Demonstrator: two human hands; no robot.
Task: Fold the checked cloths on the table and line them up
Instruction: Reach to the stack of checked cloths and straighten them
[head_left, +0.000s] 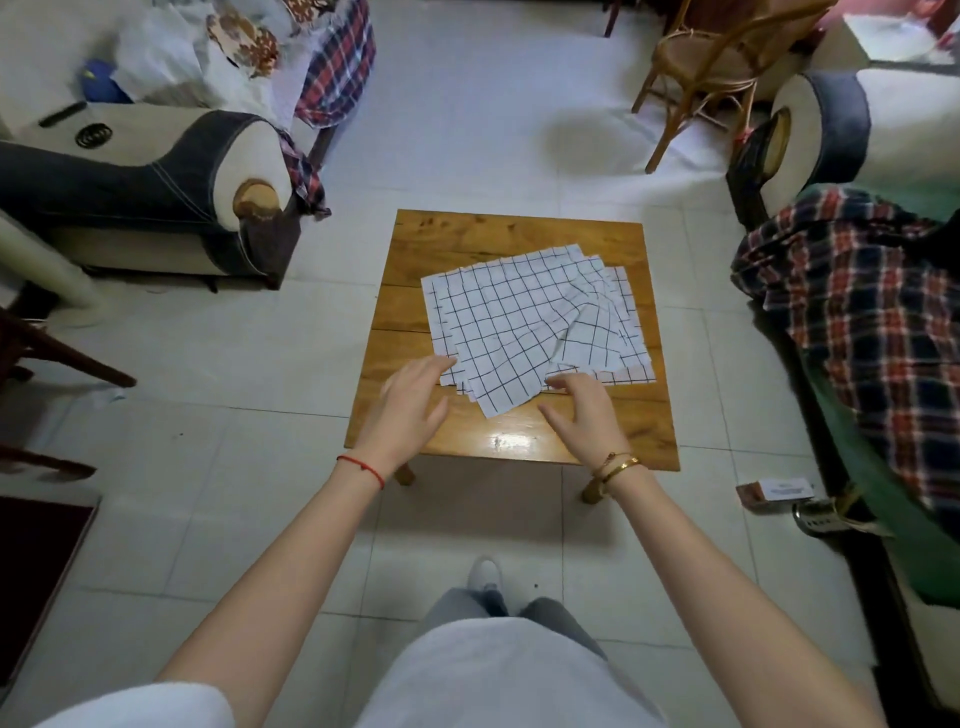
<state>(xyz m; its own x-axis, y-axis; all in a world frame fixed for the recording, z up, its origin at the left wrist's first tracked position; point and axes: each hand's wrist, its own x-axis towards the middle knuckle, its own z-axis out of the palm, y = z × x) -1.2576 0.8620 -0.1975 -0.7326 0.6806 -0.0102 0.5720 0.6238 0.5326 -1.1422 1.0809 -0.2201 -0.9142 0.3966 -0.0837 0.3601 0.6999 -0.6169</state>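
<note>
Checked cloths (524, 322): white with thin dark grid, several pieces piled loosely and unfolded, edges fanned out, top piece rumpled toward its right side, one corner hanging toward the near edge. Lying on small square wooden surface (467, 234), mid-frame, over pale tiled floor (467, 104).

Left hand (413, 402): above the near-left corner of the pile, palm down, fingers (434, 366) spread and empty, tips at or just over the cloth edge; contact not clear. Red string bracelet (363, 467) on wrist.

Right hand (584, 415): above the near-right part of the pile, fingers (561, 383) loosely curled, gripping nothing, tips at the edge of the top cloth. Gold bangles (615, 465) on wrist.

Surroundings: cream and denim armchair (156, 176) far left; rattan chair (717, 62) far right; red and navy plaid blanket (862, 301) draped over green seat at right; second plaid fabric (340, 67) at top left. Small box (776, 491) on floor near right.
</note>
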